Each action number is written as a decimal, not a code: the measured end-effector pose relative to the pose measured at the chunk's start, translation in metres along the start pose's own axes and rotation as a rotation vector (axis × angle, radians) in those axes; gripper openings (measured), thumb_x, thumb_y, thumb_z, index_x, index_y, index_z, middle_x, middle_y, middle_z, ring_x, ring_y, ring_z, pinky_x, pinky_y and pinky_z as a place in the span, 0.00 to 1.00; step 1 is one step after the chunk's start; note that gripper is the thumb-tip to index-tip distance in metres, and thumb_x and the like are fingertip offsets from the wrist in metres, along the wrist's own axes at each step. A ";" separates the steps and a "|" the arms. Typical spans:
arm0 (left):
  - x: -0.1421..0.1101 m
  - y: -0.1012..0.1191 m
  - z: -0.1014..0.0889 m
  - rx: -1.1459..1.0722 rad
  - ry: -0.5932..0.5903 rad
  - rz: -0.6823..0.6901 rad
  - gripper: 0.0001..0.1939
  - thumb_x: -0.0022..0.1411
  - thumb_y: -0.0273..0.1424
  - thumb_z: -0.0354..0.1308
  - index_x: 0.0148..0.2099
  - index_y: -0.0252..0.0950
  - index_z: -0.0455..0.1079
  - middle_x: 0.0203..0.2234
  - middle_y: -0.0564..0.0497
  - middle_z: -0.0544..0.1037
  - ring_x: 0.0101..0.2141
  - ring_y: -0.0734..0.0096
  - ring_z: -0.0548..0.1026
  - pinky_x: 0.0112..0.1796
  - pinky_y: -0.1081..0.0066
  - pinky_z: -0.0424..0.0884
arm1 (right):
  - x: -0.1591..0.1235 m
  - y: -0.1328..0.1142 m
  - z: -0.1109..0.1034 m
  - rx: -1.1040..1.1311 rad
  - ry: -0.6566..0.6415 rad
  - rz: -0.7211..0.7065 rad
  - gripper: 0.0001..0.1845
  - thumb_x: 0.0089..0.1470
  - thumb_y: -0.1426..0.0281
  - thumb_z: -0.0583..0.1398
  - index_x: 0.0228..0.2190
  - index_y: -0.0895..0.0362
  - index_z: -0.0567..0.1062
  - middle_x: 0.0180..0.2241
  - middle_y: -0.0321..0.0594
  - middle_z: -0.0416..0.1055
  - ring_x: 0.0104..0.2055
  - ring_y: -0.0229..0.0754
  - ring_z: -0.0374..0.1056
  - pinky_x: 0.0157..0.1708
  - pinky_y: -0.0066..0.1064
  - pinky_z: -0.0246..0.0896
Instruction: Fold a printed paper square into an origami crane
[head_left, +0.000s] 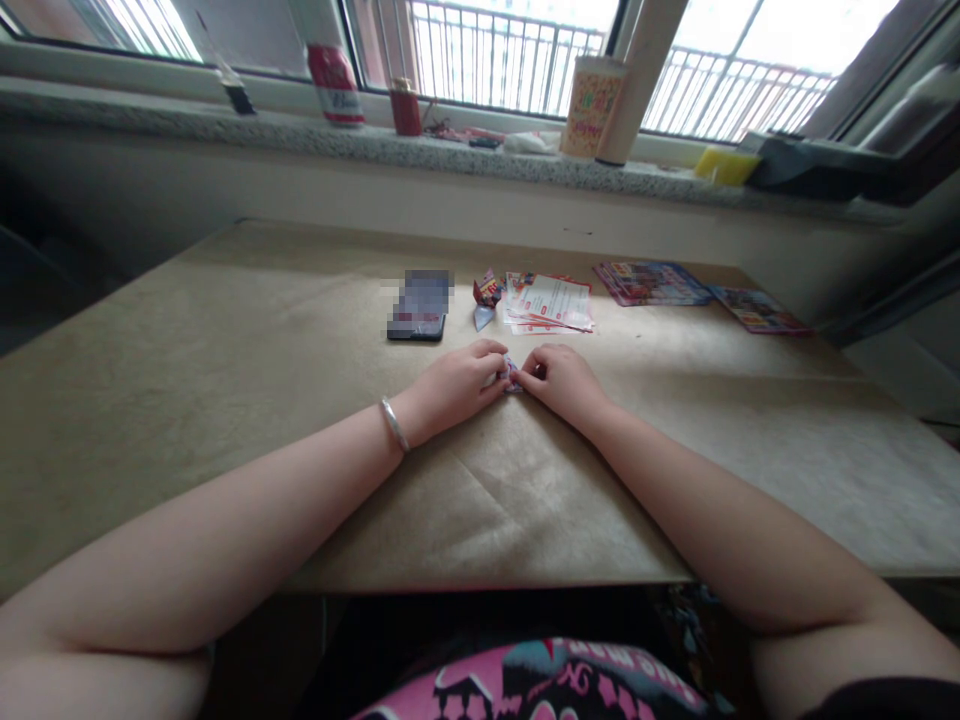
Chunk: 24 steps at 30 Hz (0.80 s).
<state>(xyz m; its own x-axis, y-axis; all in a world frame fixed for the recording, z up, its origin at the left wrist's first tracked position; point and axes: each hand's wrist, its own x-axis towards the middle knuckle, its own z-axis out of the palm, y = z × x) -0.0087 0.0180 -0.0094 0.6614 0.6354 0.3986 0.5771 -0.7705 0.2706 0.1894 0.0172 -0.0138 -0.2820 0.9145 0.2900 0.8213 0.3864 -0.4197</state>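
Observation:
My left hand (459,385) and my right hand (562,382) meet at the middle of the brown paper-covered table (225,400). Both pinch a small folded piece of colourful paper (511,375) that rests on the table between their fingertips. Most of that paper is hidden by my fingers. A silver bangle (394,424) circles my left wrist. A little beyond my hands lies a finished folded paper shape (486,297) beside a stack of printed leaflets (549,303).
A dark phone (418,308) lies left of the leaflets. More colourful leaflets (651,283) and another (759,309) sit at the back right. The stone windowsill (420,148) holds a red can (335,84), a small red jar (406,107), a paper cup (592,105) and a yellow sponge (724,165).

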 end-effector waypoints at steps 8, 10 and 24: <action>0.000 0.002 -0.002 -0.019 0.004 -0.071 0.10 0.65 0.35 0.53 0.43 0.33 0.68 0.44 0.42 0.74 0.42 0.63 0.75 0.45 0.65 0.72 | -0.004 -0.002 -0.001 0.067 0.031 -0.027 0.08 0.50 0.64 0.64 0.26 0.55 0.74 0.27 0.37 0.72 0.32 0.41 0.65 0.33 0.31 0.57; 0.000 0.002 -0.001 -0.062 0.035 -0.126 0.15 0.63 0.36 0.56 0.48 0.32 0.66 0.43 0.42 0.74 0.42 0.62 0.75 0.45 0.64 0.72 | -0.004 -0.001 0.000 0.081 0.043 -0.047 0.08 0.50 0.63 0.64 0.28 0.55 0.75 0.28 0.38 0.73 0.33 0.41 0.65 0.34 0.32 0.58; -0.001 -0.006 -0.005 -0.035 0.036 0.043 0.08 0.65 0.32 0.55 0.37 0.35 0.73 0.37 0.48 0.76 0.38 0.69 0.73 0.41 0.69 0.70 | -0.012 0.001 -0.015 -0.087 0.019 -0.430 0.04 0.53 0.69 0.61 0.32 0.52 0.77 0.37 0.39 0.76 0.44 0.45 0.66 0.48 0.38 0.60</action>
<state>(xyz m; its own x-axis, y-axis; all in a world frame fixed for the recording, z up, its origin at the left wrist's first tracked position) -0.0152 0.0215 -0.0076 0.6673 0.5999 0.4413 0.5309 -0.7988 0.2830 0.2013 0.0050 -0.0051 -0.5989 0.6704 0.4382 0.6701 0.7190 -0.1842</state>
